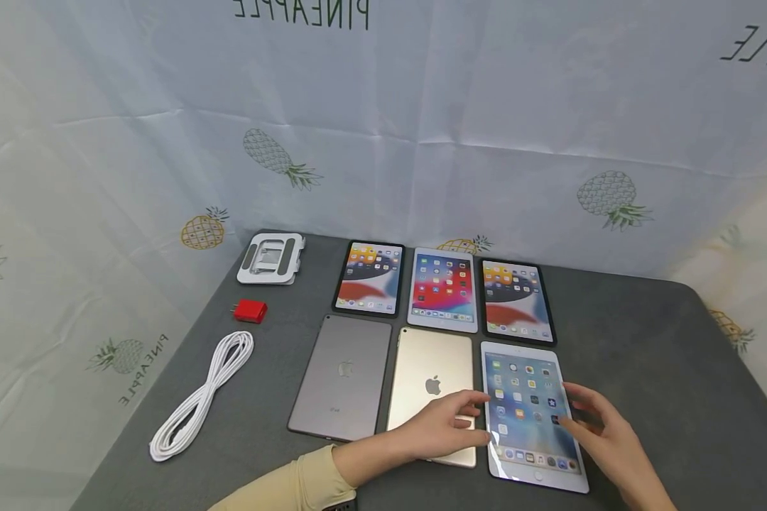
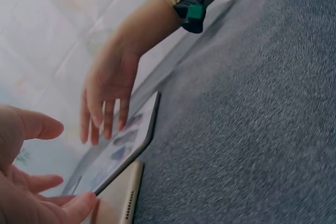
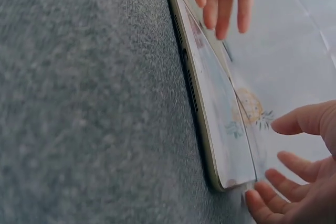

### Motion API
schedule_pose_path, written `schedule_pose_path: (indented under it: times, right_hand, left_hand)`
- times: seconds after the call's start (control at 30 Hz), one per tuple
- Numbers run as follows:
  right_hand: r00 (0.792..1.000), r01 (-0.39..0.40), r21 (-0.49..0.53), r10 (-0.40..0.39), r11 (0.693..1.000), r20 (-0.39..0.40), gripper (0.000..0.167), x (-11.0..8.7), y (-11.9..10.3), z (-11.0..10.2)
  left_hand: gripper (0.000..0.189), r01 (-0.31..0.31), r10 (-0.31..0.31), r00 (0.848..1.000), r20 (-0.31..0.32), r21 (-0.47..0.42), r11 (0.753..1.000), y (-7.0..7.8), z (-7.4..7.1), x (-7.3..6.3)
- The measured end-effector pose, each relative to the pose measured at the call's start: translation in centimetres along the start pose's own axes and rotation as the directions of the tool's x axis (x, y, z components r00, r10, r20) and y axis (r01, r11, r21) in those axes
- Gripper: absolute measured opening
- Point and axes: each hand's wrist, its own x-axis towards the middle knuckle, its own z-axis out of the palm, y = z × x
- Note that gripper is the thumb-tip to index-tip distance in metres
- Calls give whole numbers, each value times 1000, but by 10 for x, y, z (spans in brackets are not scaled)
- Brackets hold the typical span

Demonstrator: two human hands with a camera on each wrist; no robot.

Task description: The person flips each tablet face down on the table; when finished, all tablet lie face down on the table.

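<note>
A white tablet (image 1: 524, 433) with a lit home screen lies face up at the front right of a group of tablets. My left hand (image 1: 444, 426) has its loosely bent fingertips right at the tablet's left edge and passes over the lower part of a gold tablet (image 1: 431, 358), which lies face down. At the opposite edge is my right hand (image 1: 604, 436), its thumb over the right side of the screen. In the right wrist view, the right hand's fingers (image 3: 296, 169) are spread and relaxed beside the tablet (image 3: 226, 135). Both palms are free of any object.
Left of the gold tablet lies a grey tablet (image 1: 341, 376), face down. Behind them, two dark-framed tablets (image 1: 367, 280) (image 1: 518, 301) flank a white one (image 1: 444, 291), all lit. Farther left are a folded stand (image 1: 270, 259), a red charger plug (image 1: 251, 311) and a coiled white cable (image 1: 201, 397).
</note>
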Motion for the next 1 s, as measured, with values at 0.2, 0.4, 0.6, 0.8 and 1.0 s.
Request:
schedule_pose_path:
  times: [0.2, 0.4, 0.6, 0.8, 1.0]
  right_hand:
    - [993, -73, 21, 71, 997, 91, 89, 4, 0, -3]
    - [978, -140, 73, 126, 987, 166, 97, 6, 1, -7]
    - [973, -156, 124, 130, 980, 193, 96, 7, 5, -10]
    - [971, -158, 143, 128, 977, 201, 97, 7, 7, -10]
    - [971, -161, 154, 128, 975, 203, 95, 7, 9, -10]
  left_hand:
    - [67, 153, -137, 988, 70, -325, 933, 2, 6, 4]
    - [77, 221, -198, 974, 107, -622, 751, 9, 4, 8]
    - [76, 236, -220, 970, 104, -633, 737, 10, -1, 8]
    - [72, 228, -227, 970, 84, -635, 738, 10, -2, 10]
    - [69, 227, -233, 969, 80, -657, 719, 8, -2, 10]
